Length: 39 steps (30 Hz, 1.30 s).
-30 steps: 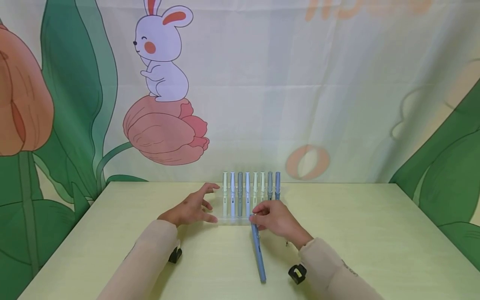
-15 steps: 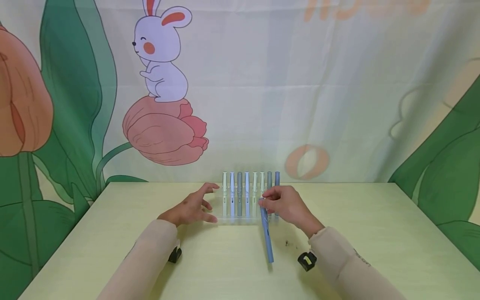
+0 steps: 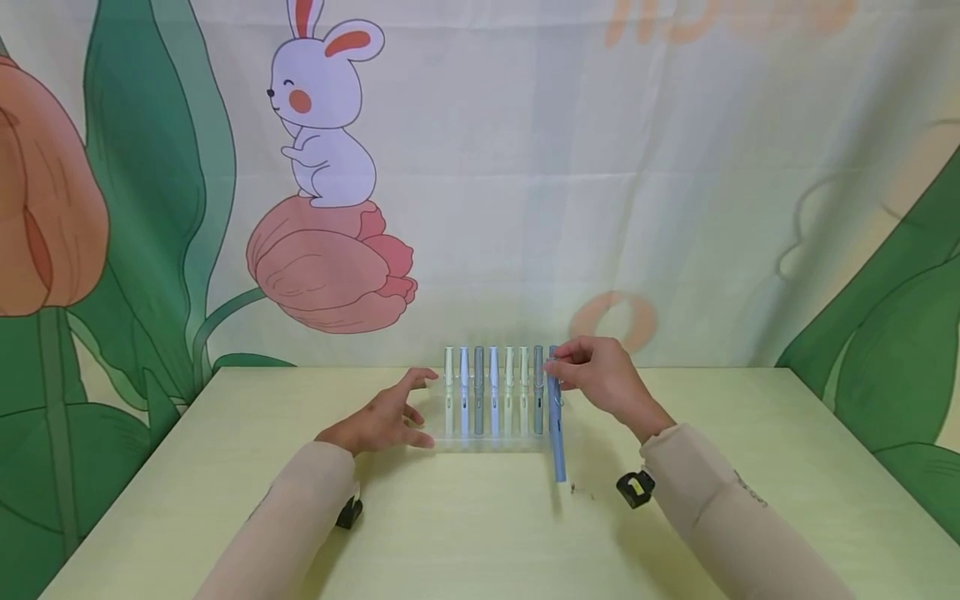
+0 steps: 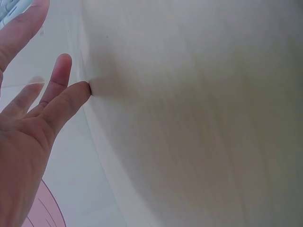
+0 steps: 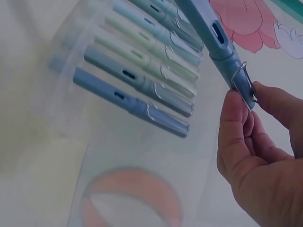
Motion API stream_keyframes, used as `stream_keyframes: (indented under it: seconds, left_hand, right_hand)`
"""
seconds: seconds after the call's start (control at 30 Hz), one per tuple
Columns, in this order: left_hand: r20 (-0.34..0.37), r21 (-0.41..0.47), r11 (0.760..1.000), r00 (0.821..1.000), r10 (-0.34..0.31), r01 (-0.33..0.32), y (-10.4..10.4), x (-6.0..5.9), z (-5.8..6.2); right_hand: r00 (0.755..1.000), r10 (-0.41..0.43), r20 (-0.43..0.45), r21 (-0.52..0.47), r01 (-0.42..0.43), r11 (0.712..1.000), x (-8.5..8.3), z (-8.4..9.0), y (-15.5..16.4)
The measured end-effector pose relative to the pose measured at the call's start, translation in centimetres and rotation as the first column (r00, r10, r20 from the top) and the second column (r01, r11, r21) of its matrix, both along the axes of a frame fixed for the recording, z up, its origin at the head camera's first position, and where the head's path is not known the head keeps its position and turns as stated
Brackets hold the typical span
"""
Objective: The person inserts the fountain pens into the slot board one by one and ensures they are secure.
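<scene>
By the clip end of its cap, a blue fountain pen (image 3: pixel 557 437) is pinched between the thumb and fingers of my right hand (image 3: pixel 600 379). Its barrel hangs toward me, in front of the right end of a clear pen rack (image 3: pixel 487 444). Several capped pens stand side by side in the rack, pale green, light blue, grey and blue. In the right wrist view, a blue pen (image 5: pixel 128 101) fills the end place, apart from the held one. My left hand (image 3: pixel 382 414) is spread at the rack's left side; whether it touches the rack is unclear.
The rack stands on a pale wooden table (image 3: pixel 465 533) near its back edge. Behind hangs a curtain (image 3: pixel 487 208) printed with a rabbit and tulips. Small dark specks (image 3: pixel 573 488) lie on the table right of the held pen.
My right hand has carried the blue pen to the right and farther back, from before the rack's middle to its right end. The left hand stays in place.
</scene>
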State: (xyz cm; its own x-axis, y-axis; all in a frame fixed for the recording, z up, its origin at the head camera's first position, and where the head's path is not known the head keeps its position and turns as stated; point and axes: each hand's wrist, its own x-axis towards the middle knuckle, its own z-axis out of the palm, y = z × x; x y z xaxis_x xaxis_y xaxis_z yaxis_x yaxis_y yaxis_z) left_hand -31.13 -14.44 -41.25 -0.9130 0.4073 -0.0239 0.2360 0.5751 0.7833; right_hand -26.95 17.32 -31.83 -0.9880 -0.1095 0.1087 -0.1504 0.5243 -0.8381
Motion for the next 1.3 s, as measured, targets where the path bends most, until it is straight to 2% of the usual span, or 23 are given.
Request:
stream_keyframes:
  seconds: [0.2,0.47,0.63,1.1,1.3]
  left_hand:
    - [0.005,-0.003,1.000,1.000,-0.005,0.005,0.0,0.0,0.1]
    - [-0.006,-0.003,1.000,1.000,-0.018,0.018,-0.1,0.0,0.0]
    - [-0.006,0.003,0.999,0.999,-0.033,0.033,-0.1,0.0,-0.1]
    - [-0.003,-0.004,1.000,1.000,-0.010,0.010,0.0,0.1,0.0]
    - [-0.006,-0.009,1.000,1.000,-0.009,0.009,0.0,0.1,0.1]
  right_hand:
    - [0.999,-0.041,-0.030,0.023,0.041,0.999,-0.8,1.3,0.9]
    - [0.995,-0.083,-0.054,0.029,0.085,0.996,-1.9,1.8,1.5]
    - [0.990,-0.112,-0.084,0.048,0.116,0.992,-2.5,1.6,1.7]
    - [0.976,-0.172,-0.136,0.051,0.180,0.982,-4.2,1.1,1.6]
    - [0.969,-0.188,-0.158,0.083,0.203,0.976,-4.6,0.4,1.6]
